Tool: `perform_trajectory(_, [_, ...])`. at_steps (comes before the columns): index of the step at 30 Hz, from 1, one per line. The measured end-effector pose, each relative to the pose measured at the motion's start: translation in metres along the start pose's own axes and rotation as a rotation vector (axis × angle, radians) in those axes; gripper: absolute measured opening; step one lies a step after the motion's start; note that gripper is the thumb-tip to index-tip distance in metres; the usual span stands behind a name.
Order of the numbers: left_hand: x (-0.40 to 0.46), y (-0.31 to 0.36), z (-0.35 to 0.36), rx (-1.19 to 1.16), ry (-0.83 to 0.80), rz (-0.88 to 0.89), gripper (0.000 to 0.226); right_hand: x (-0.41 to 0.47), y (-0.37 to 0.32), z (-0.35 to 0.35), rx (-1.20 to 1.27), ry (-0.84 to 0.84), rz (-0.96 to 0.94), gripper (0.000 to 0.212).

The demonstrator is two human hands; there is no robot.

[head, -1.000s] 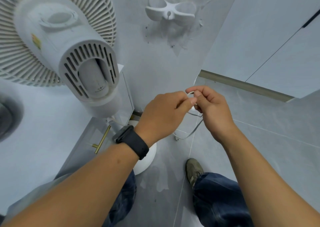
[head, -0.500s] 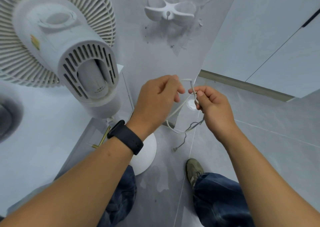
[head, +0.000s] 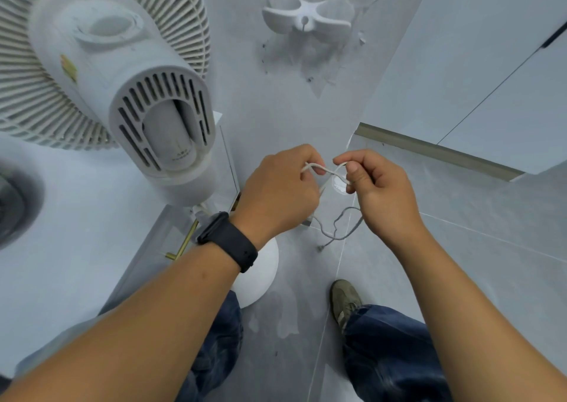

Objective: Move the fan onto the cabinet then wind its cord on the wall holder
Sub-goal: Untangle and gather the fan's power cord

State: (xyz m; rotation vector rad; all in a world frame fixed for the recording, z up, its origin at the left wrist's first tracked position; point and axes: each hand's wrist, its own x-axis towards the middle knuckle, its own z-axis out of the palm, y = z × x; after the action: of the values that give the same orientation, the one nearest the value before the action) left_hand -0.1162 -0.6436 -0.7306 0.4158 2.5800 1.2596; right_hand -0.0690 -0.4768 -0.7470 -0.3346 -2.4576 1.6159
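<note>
The white fan point(head: 129, 73) stands at the upper left on the pale cabinet top point(head: 76, 217), its motor housing facing me. My left hand point(head: 279, 193) and my right hand point(head: 374, 186) are close together at the centre, each pinching the thin white cord point(head: 329, 172) stretched between them. A grey wire tie point(head: 340, 226) dangles in loops below my right hand. The white two-winged wall holder point(head: 306, 18) is fixed to the wall above my hands, with nothing wound on it.
A round white object point(head: 260, 275) sits on the floor below my left wrist. The cabinet front has a brass handle point(head: 184, 245). A white cupboard point(head: 491, 64) fills the upper right. My shoe point(head: 345, 300) stands on the grey tiles.
Both hands have risen a little and drawn slightly apart, pulling a short stretch of cord taut between them. The grey tie now hangs loose below.
</note>
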Motion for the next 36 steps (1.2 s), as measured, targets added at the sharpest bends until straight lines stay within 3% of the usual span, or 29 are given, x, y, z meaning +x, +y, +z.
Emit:
perform_trajectory(3, [-0.004,0.002,0.004,0.078,0.007,0.06,0.014,0.0,0.0,0.0,0.049,-0.023,0.021,0.024])
perform_trajectory(7, [0.0,-0.002,0.005,0.09,0.026,0.109,0.029,0.0,-0.004,0.0,0.133,-0.078,0.028,0.022])
perform_trajectory(11, [0.005,0.002,0.0,-0.351,0.044,-0.043,0.032,0.005,-0.004,-0.004,0.255,-0.02,0.085,0.024])
perform_trajectory(17, [0.011,0.005,-0.007,-0.78,-0.023,-0.255,0.033,0.008,-0.001,-0.007,0.331,-0.002,0.137,0.025])
perform_trajectory(22, [0.012,0.008,-0.02,-1.083,-0.087,-0.306,0.031,0.009,0.003,-0.01,0.264,-0.02,0.206,0.025])
perform_trajectory(28, [0.013,0.005,-0.025,-1.261,-0.079,-0.242,0.027,0.009,0.009,-0.009,0.181,-0.018,0.332,0.026])
perform_trajectory(31, [0.014,0.004,-0.025,-1.217,-0.057,-0.21,0.026,0.011,0.012,-0.007,0.173,-0.033,0.351,0.029])
perform_trajectory(36, [0.01,0.006,-0.015,-0.582,0.075,-0.047,0.025,0.012,0.011,-0.005,0.186,-0.023,0.3,0.031])
